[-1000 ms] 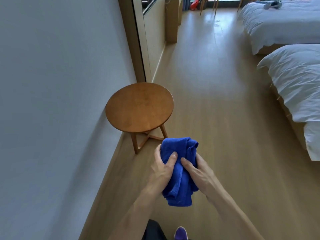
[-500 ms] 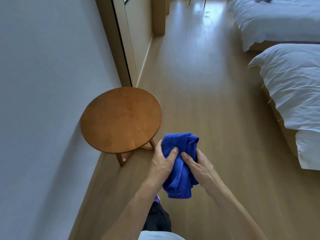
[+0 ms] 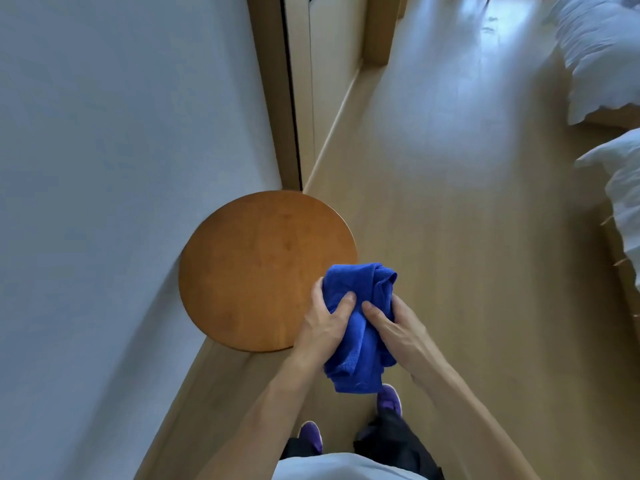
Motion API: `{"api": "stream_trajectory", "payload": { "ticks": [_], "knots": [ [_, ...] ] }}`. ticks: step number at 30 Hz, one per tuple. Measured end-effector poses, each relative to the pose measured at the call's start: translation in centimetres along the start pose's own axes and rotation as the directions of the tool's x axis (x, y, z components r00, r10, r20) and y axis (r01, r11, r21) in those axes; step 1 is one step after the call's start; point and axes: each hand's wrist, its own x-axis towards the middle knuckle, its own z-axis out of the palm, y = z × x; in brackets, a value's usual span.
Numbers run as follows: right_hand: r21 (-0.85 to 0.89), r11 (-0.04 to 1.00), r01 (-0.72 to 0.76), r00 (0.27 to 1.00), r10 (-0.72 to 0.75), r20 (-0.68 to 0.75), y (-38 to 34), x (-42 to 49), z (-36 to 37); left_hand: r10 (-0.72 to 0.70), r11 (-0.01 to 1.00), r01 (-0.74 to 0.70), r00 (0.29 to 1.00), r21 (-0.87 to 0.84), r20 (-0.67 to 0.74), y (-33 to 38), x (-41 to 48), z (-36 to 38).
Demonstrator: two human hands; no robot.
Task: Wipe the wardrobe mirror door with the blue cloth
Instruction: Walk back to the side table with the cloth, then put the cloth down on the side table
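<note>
Both the left hand (image 3: pixel 325 320) and the right hand (image 3: pixel 394 327) grip the bunched blue cloth (image 3: pixel 360 327) beside a round wooden table (image 3: pixel 256 271).

left hand (image 3: pixel 323 323) grips blue cloth (image 3: pixel 358 282) | right hand (image 3: pixel 396 329) grips it | forearms angled inward

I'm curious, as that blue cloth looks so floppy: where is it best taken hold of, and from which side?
Best grip: the thick bunched middle of the blue cloth, coming in from both sides with thumbs on top, as the left hand and right hand hold it. That wad looks firm enough to squeeze; the lower end hangs loose and would probably unfold.
</note>
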Motion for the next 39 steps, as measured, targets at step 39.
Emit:
{"api": "stream_trajectory", "payload": {
  "ticks": [39],
  "knots": [
    [-0.527, 0.811, 0.254, 0.783, 0.148, 0.605, -11.6, 28.8, 8.6, -0.392, 0.823, 0.073, 0.791, -0.563, -0.470, 2.9, 18.8, -5.3]
  ]
}}
